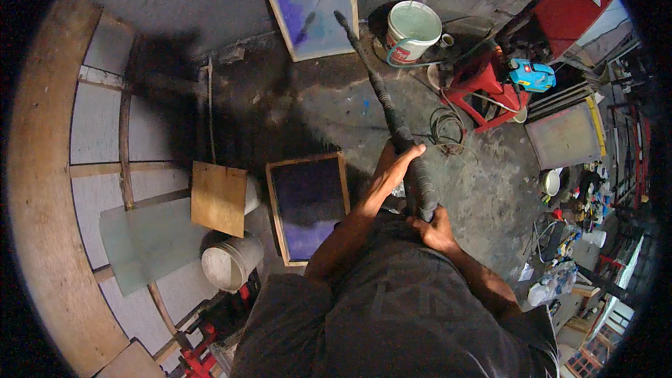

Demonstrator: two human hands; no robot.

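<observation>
Both hands are wrapped round a long black spray wand (386, 101) bound with cord or tape. My left hand (400, 168) grips it around mid-length, thumb lying along the top. Lower down, close to my body, my right hand (435, 229) is closed on the rear end. The thin tip points forward at a wood-framed printing screen (318, 17) leaning against the wall, its mesh pale blue with a purple patch at left. A second framed screen (308, 189), dark purple, stands to the left of my left forearm. Whether water leaves the tip, I cannot tell.
A white bucket (414, 28) stands by the wall. Right of it, a blue pressure washer (532, 75) rests at a red stool (483, 91), with a coiled hose (448, 129) on the floor. Another screen (567, 133) leans at right. A whitish bucket (227, 266) and wooden board (219, 198) are at left.
</observation>
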